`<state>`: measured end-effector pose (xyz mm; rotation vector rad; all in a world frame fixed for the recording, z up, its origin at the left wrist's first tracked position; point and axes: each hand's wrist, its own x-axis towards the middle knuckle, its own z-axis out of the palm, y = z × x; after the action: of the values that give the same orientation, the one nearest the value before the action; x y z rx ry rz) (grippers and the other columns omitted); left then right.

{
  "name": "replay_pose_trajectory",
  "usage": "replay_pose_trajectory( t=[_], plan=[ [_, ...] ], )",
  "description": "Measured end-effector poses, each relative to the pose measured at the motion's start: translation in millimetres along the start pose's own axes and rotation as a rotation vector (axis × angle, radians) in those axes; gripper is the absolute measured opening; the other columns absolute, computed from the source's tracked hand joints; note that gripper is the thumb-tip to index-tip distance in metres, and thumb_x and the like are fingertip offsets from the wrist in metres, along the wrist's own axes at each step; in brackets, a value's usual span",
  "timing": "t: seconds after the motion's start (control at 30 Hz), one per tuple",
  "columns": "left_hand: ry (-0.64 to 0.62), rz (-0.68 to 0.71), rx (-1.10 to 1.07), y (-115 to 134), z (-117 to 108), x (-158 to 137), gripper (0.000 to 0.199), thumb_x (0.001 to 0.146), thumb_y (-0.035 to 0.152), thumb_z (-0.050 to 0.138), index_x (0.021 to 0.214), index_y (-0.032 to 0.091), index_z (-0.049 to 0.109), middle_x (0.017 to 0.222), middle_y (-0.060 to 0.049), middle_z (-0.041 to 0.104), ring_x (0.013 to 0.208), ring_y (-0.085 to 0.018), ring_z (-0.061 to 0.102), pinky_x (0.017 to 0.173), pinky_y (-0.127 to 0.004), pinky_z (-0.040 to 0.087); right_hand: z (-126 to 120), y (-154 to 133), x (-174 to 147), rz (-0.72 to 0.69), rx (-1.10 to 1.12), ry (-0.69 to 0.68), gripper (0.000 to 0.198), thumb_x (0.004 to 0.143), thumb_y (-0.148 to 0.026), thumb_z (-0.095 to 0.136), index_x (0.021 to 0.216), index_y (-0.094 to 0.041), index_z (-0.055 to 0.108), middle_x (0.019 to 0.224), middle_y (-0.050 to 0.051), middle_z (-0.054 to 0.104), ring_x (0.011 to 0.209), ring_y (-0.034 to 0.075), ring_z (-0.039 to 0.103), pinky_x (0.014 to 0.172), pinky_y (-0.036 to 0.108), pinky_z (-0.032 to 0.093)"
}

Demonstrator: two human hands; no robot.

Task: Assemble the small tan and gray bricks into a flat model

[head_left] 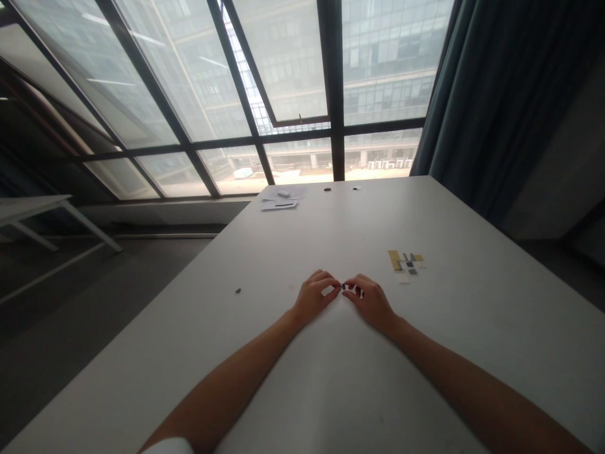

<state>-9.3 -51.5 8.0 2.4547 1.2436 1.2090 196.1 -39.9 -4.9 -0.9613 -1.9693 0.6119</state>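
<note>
Over the middle of the white table (331, 233), my left hand (316, 293) and my right hand (371, 299) meet fingertip to fingertip. Between them is a small dark blue piece (343, 287), too tiny to name. Thumb and fingers of the left hand pinch its left side, while those of the right hand close on its right side. Right of my hands lies a group of small flat pieces, some yellow (394, 260), others dark grey (413, 272) or whitish. A single small dark piece (238, 291) rests on the table to the left.
Papers (280, 205) with a dark pen-like item lie at the table's far left corner. Two small round dark spots (327, 189) show near the far edge. Beyond are windows, with a blue curtain (486, 94) at right and another table (35, 205) at left.
</note>
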Motion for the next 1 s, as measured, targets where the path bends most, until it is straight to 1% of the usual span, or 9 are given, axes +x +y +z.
replay_pose_trajectory(
  t=[0.4,0.67,1.0],
  plan=[
    [-0.002,0.023,-0.021,2.4,-1.2,0.8,0.012,0.093,0.026,0.063,0.090,0.021,0.074,0.084,-0.005,0.070,0.084,-0.017,0.061,0.078,-0.031,0.051,1.5,1.9,0.1,-0.011,0.013,0.006,0.008,0.087,-0.018,0.066,0.094,-0.021,0.069,0.083,0.001,0.064,0.067,0.014,0.056,0.068,0.027,0.045],
    [-0.007,0.017,-0.023,0.5,-0.2,0.1,0.011,0.093,0.026,0.064,0.090,0.021,0.074,0.084,-0.005,0.070,0.084,-0.017,0.061,0.079,-0.031,0.051,-1.0,-4.8,1.0,-0.027,0.035,0.005,0.008,0.088,-0.018,0.064,0.094,-0.021,0.069,0.082,0.001,0.065,0.067,0.014,0.056,0.065,0.026,0.045],
    [-0.008,0.021,-0.024,1.8,-1.7,-0.3,0.010,0.092,0.024,0.063,0.089,0.022,0.073,0.084,-0.005,0.069,0.085,-0.017,0.061,0.079,-0.032,0.051,1.0,0.7,0.6,-0.040,0.028,0.004,0.009,0.089,-0.025,0.065,0.096,-0.022,0.070,0.085,0.002,0.066,0.068,0.014,0.057,0.067,0.027,0.046]
  ],
)
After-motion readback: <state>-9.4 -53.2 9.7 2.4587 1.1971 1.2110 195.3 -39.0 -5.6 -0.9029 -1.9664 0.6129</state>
